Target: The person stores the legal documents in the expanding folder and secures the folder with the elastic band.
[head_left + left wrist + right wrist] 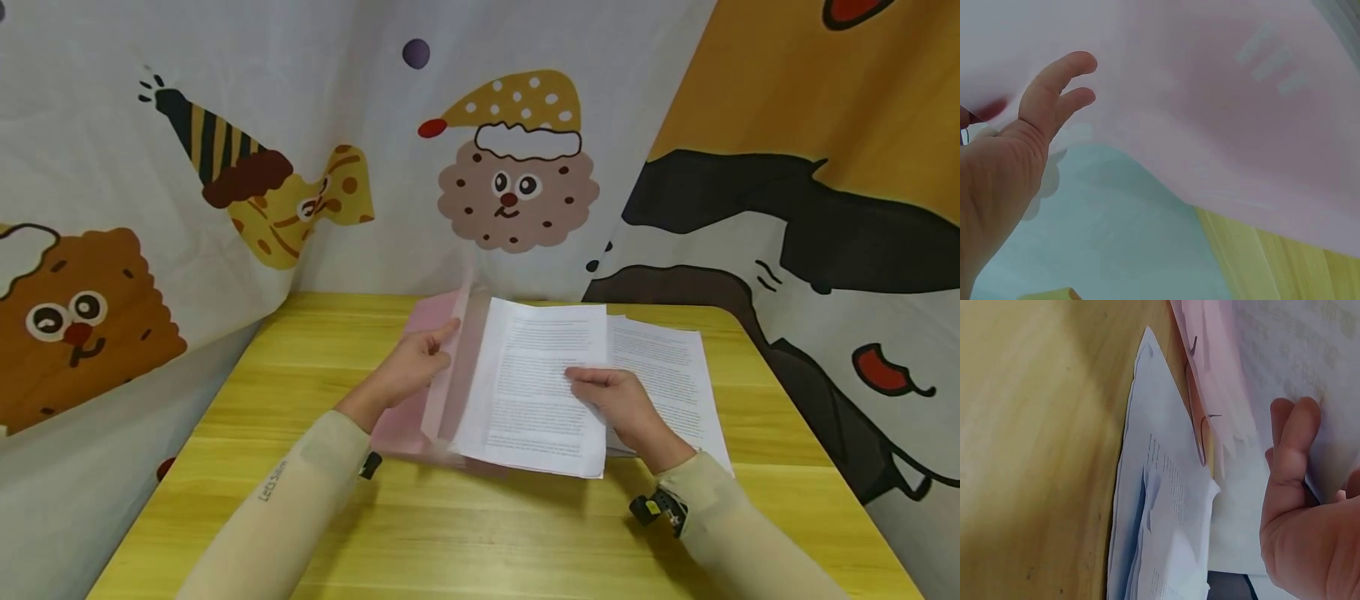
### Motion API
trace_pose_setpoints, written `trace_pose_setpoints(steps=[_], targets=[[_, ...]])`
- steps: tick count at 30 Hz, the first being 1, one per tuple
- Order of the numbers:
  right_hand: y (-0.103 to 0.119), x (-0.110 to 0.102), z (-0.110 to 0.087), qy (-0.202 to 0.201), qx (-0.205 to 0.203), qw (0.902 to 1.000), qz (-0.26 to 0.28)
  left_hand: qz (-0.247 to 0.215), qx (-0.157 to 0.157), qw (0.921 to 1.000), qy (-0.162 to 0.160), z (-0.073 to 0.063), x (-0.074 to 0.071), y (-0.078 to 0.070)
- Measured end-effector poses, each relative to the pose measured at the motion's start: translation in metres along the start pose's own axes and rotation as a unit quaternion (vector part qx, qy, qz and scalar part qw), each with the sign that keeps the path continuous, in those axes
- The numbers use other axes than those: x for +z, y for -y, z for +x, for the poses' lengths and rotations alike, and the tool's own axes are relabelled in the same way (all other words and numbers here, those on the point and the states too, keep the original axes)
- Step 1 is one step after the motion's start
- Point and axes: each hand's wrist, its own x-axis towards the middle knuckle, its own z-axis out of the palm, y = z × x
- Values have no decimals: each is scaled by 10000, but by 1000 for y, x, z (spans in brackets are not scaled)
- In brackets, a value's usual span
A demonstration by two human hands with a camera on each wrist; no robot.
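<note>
A pink translucent folder [397,429] lies opened out, its thin pink leaf [450,375] raised along the middle. The left hand [412,362] pinches the edge of that leaf; in the left wrist view the leaf [1147,81] spreads in front of the hand [1029,131], hiding its foremost fingers. To the right stands a lifted stack of printed sheets [525,392], tilted up from the folder. The right hand [622,404] grips this stack near its right edge, fingertips over the text. The right wrist view shows the hand [1304,487] curled against the raised paper [1285,350].
More printed sheets [667,375] lie on the yellow wooden table [480,533], right of and behind the lifted stack. Thin dark wire hooks [1204,440] show by the pink folder edge [1210,369]. A cartoon-printed cloth [375,275] hangs behind the table.
</note>
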Motion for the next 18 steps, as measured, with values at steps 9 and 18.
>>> trace_pose_setpoints(steps=[9,18], targets=[[-1,7,20,211,-83,9997,-100,407,-169,9990,12,0,6,-3],[8,42,37,155,-144,9998,-39,645,-269,9976,21,3,11,-6]])
